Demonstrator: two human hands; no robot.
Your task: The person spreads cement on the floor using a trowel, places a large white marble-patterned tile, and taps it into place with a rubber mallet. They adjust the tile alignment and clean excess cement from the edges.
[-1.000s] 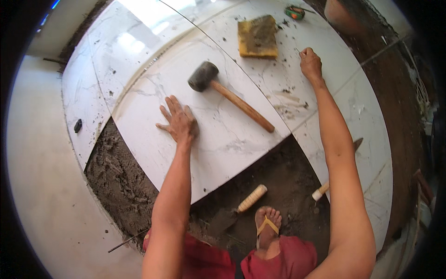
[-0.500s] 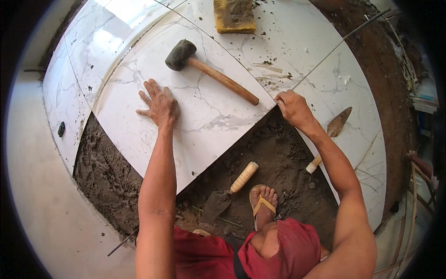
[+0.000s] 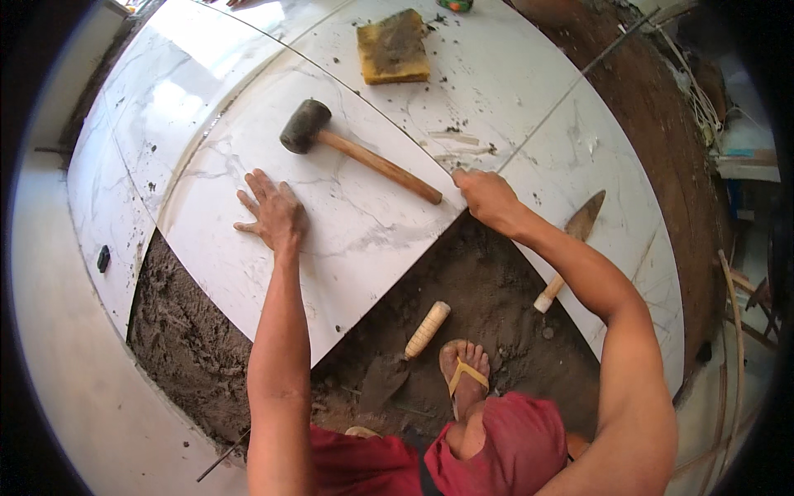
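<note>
My left hand lies with fingers spread on a large white marbled tile. At the seam by the tile's right corner is my right hand, its fingers curled closed; whatever they may hold is hidden. Between the hands, a rubber mallet with a black head and wooden handle rests on the tile. A pointed trowel lies under my right forearm, blade on the neighbouring tile and handle over the bed's edge. Another trowel, with a pale ribbed handle, sits in the dark mortar bed, its blade dirt-covered.
A dirty yellow sponge lies on the far tiles among crumbs. My sandalled foot stands in the sandy bed. A dark chip is at the left, and brown soil with sticks borders the right.
My right hand has shifted a little along the seam, away from the tile's corner. My left hand stays flat on the tile. The whole view has shifted slightly.
</note>
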